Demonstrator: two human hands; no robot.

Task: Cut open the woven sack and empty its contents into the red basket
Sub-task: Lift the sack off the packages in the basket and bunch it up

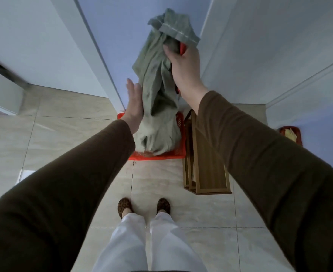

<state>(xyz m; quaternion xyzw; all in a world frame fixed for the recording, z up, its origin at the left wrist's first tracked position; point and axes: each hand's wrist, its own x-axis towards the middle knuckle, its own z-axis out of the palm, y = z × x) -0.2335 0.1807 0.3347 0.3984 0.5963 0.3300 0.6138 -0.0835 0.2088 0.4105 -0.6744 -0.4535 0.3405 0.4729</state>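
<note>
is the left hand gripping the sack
No, the left hand lies flat with straight fingers against the side of the sack.

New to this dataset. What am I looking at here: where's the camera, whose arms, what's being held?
There is no machine here. One wide-angle camera sits on a person's head and looks forward and down, so the two brown-sleeved arms, white trousers and patterned shoes are the wearer's own.

The right hand grips the bunched top of a green woven sack and holds it up. Something red shows within that grip; I cannot tell what it is. The left hand lies flat and open against the sack's side.

The sack's lower end hangs into a red basket standing on the tiled floor. A wooden rack stands just right of the basket, and a second red container shows at the right edge, partly hidden by the sleeve.
</note>
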